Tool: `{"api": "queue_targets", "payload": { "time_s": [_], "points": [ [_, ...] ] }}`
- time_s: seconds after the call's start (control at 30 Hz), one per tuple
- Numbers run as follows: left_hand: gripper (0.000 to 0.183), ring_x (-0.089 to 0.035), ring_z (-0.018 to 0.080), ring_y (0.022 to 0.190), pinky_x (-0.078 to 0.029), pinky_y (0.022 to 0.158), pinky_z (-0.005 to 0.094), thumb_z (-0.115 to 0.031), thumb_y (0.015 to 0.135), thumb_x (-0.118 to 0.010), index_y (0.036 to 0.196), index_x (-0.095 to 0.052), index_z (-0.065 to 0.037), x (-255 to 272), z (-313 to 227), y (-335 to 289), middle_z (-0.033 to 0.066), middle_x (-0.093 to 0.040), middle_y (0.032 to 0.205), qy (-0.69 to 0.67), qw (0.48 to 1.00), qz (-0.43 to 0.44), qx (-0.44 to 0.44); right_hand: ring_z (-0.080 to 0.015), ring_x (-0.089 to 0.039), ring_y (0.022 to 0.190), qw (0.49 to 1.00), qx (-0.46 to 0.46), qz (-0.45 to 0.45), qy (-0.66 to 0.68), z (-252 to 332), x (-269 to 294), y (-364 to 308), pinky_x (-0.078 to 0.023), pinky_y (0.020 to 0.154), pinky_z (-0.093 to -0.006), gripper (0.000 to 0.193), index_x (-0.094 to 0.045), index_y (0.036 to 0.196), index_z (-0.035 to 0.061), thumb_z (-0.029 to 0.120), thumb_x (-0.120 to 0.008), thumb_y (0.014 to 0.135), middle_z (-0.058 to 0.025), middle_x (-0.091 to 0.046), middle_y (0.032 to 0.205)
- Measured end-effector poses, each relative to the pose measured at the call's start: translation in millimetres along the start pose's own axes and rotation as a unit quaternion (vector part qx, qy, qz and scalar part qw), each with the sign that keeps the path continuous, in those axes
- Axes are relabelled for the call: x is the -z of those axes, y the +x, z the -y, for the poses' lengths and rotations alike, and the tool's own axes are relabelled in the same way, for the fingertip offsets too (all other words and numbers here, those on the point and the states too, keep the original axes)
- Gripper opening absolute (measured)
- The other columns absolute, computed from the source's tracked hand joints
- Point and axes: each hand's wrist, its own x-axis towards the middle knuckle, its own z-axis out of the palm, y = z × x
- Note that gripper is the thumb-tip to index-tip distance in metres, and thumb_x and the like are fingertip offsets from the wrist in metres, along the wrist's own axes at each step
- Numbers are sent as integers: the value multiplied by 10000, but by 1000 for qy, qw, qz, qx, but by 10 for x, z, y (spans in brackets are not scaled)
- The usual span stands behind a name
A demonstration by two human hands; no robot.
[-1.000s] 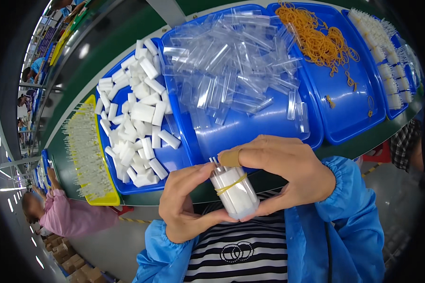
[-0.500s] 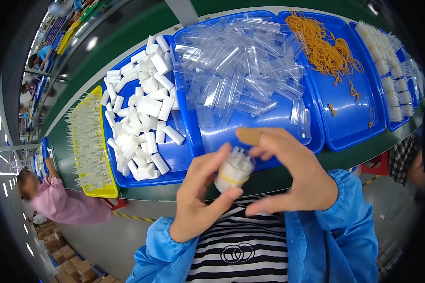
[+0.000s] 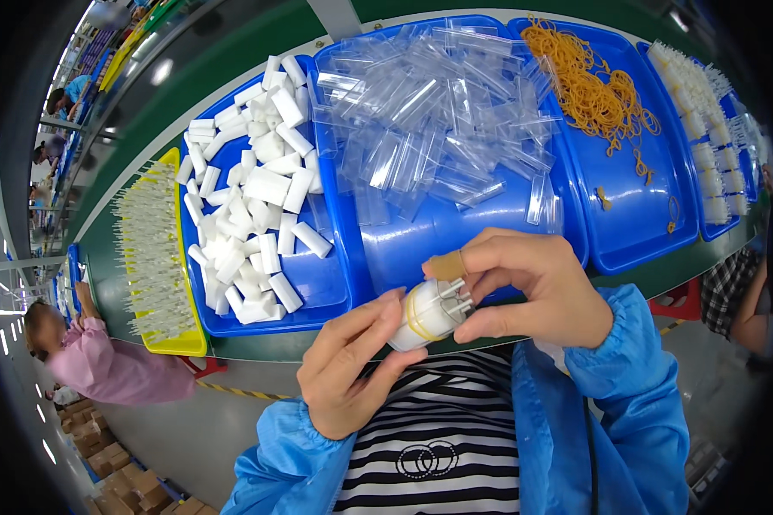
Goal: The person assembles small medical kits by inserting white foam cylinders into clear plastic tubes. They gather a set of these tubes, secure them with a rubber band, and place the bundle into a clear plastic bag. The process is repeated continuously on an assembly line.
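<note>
Over the table's near edge, both my hands are around a short white bundle [image 3: 434,311] with a yellow rubber band [image 3: 414,316] about its middle. Thin white tubes [image 3: 458,296] stick out of its right end. My left hand [image 3: 345,360] grips the lower left end between thumb and fingers. My right hand [image 3: 537,287], with a tan wrap [image 3: 447,265] on one finger, closes around the tube end, its thumb beside the tubes. The bundle lies tilted, tubes toward the right. Fingers hide part of it.
Blue trays hold white foam blocks [image 3: 266,184], clear plastic sleeves [image 3: 421,103] and orange rubber bands [image 3: 584,81]. A yellow tray [image 3: 199,348] of thin white tubes stands far left; white bundles [image 3: 704,154] sit far right. A person in a pink sleeve [image 3: 116,365] works at left.
My right hand has come in from apart and closed on the bundle. The bundle has tipped from nearly upright toward the right. My left hand has shifted slightly left and down.
</note>
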Motion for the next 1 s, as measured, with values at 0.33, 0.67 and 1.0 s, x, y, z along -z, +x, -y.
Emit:
{"api": "queue_targets", "payload": {
  "time_s": [0.33, 0.67, 1.0],
  "points": [
    [738, -540, 305, 1276, -451, 1090, 436, 24, 763, -825, 1394, -444, 67, -14, 138, -20, 207, -488, 1368, -423, 886, 54, 181, -222, -594, 1164, 994, -10, 31, 103, 45, 63, 82, -495, 987, -357, 530, -516, 1378, -36, 61, -711, 894, -183, -577, 1352],
    [872, -611, 266, 1136, -562, 924, 381, -140, 626, -948, 1353, -483, -11, 80, 32, 102, 175, -528, 1293, -119, 986, 105, 48, -195, -580, 1207, 980, -145, 18, 136, 83, 58, 87, -476, 1020, -365, 391, -545, 1300, -53, 79, -639, 944, -143, -605, 1302],
    [932, -652, 264, 995, -535, 843, 335, -351, 417, -1000, 1203, -611, -34, 198, 36, 176, 138, -661, 1115, 17, 998, 52, -33, -312, -630, 1134, 967, 109, 45, -224, 169, -160, -46, -542, 948, -385, 691, -569, 1340, 29, 202, -849, 733, -157, -610, 1267]
  ]
}}
